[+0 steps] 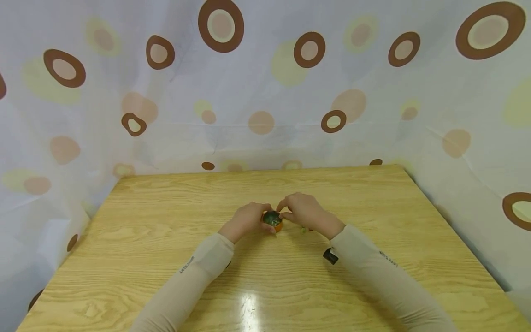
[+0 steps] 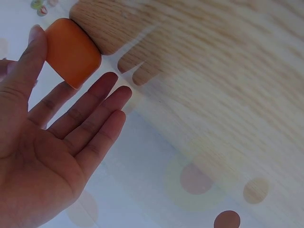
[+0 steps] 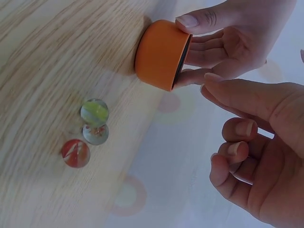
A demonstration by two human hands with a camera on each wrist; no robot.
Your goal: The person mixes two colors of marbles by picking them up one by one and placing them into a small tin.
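Observation:
A small orange cup (image 1: pixel 278 227) stands on the wooden table with its mouth up. Inside, its dark interior (image 1: pixel 272 217) shows some glints. My left hand (image 1: pixel 249 218) holds the cup by its side, thumb on one side and index finger across from it, as the left wrist view shows. The other left fingers are extended. My right hand (image 1: pixel 304 210) hovers at the cup's right rim, its thumb and index tips close together and nothing visible between them. Its remaining fingers (image 3: pixel 232 149) are loosely bent. Beside the cup lie three glass marbles: yellow-green (image 3: pixel 94 112), clear with reddish flecks (image 3: pixel 96 135) and red-white (image 3: pixel 75 153).
The wooden table (image 1: pixel 166 207) spreads out around both hands. A patterned white curtain (image 1: pixel 249 92) hangs along its back and sides. Near the right wrist, a black strap piece (image 1: pixel 330 256) shows beside the sleeve.

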